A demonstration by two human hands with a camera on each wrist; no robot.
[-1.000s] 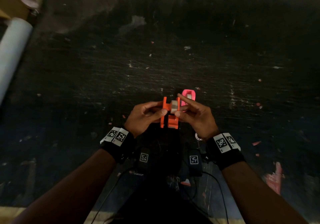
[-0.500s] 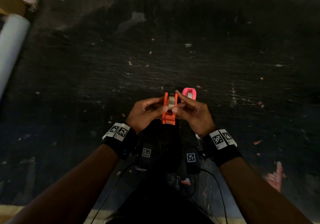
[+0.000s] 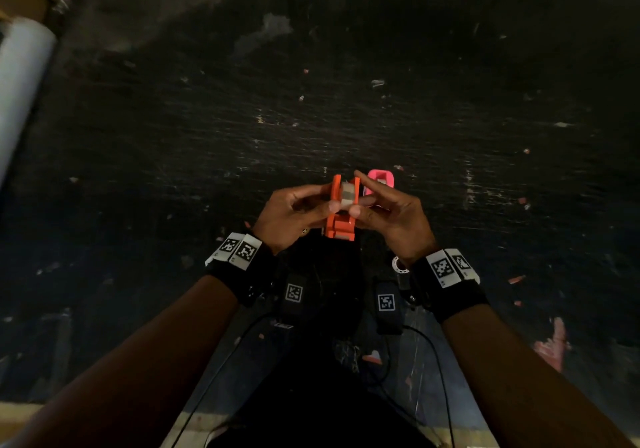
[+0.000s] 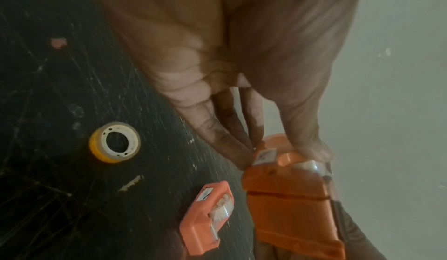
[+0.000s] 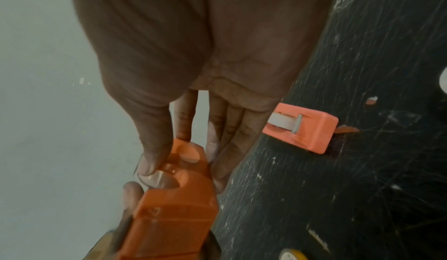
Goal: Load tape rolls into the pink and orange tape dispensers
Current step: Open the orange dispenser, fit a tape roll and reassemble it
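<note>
Left hand point(image 3: 294, 213): grips the orange dispenser point(image 3: 341, 220) from its left side, thumb on the clear tape roll point(image 3: 348, 195).
Right hand point(image 3: 388, 215): pinches the same dispenser from the right, thumb on the roll.
Roll: seated between the orange side walls, at the far end.
Long axis: runs away from the person, between both hands, equally near.
Pink dispenser point(image 3: 380, 184): on the black table point(image 3: 346, 101), just beyond the right hand, already holding tape.
Spare yellow-edged roll point(image 4: 115, 142): lies flat nearby.

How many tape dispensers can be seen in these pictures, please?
2. The orange dispenser is held above the table between the left hand and the right hand. The pink dispenser lies on the black table just beyond the right hand. None seems hidden.
</note>
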